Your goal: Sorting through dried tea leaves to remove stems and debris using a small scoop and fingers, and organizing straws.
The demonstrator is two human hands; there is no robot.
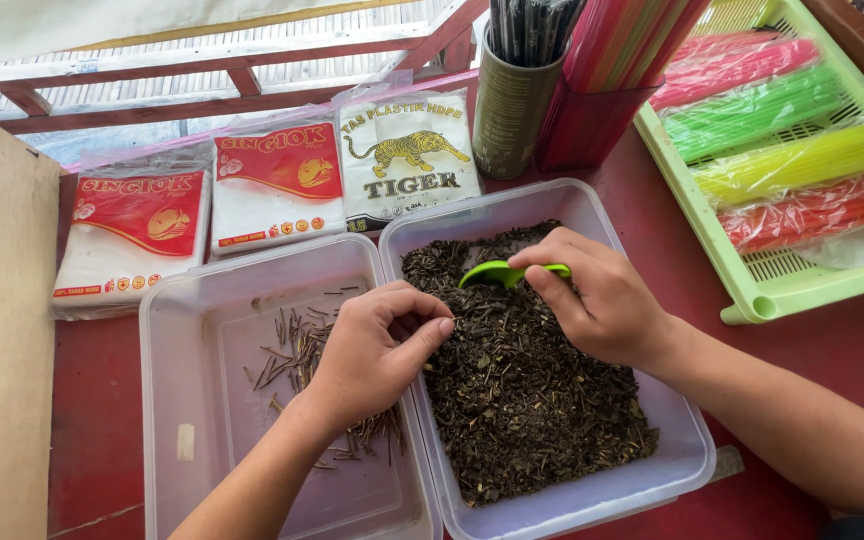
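Note:
Two clear plastic tubs sit side by side on a red table. The right tub (pixel 694 452) is filled with dark dried leaves (pixel 522 400). My right hand (pixel 597 300) holds a small green scoop (pixel 497 272) over the leaves. The left tub (pixel 182 330) holds several thin brown stems (pixel 297 350) on its floor. My left hand (pixel 377 350) hovers over the wall between the tubs, fingers curled and pinched at the edge of the leaves; what it pinches is hidden.
Three flat packs of plastic bags (pixel 277 185) lie behind the tubs. A tin (pixel 512 100) of dark sticks and a red holder (pixel 602 110) stand at the back. A green tray (pixel 752 290) with coloured straw bundles is right. A wooden board (pixel 2 330) stands left.

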